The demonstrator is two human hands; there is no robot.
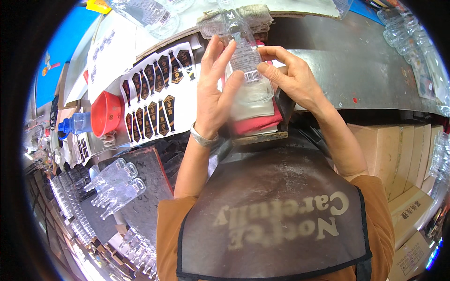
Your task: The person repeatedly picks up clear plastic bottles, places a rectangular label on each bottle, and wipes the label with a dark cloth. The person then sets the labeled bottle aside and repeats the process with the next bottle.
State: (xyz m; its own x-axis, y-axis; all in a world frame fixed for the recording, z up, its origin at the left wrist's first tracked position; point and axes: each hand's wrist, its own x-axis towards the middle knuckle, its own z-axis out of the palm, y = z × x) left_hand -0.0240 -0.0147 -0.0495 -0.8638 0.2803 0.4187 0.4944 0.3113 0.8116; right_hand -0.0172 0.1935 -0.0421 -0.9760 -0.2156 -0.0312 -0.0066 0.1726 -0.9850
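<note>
A clear flat-sided bottle [247, 91] with a printed label on its face lies in front of me, its neck end pointing away. Under the neck end is a rolled grey cloth [257, 18]; beneath the body are a white pad and a red cloth [258, 123]. My left hand [213, 89] is at the bottle's left side, fingers stretched and apart, thumb by the label's edge. From the right, my right hand [296, 77] curls its fingers at the bottle's side, its thumb by the label. Part of the right fingers' contact is hidden.
Left of the bottle lies a sheet of dark stickers [159, 93], beside a red tub [106, 114] and a blue-capped plastic bottle [77, 123]. Several clear bottles [117, 182] lie lower left. Cardboard cartons [382, 150] stand below the metal bench [337, 75] at right.
</note>
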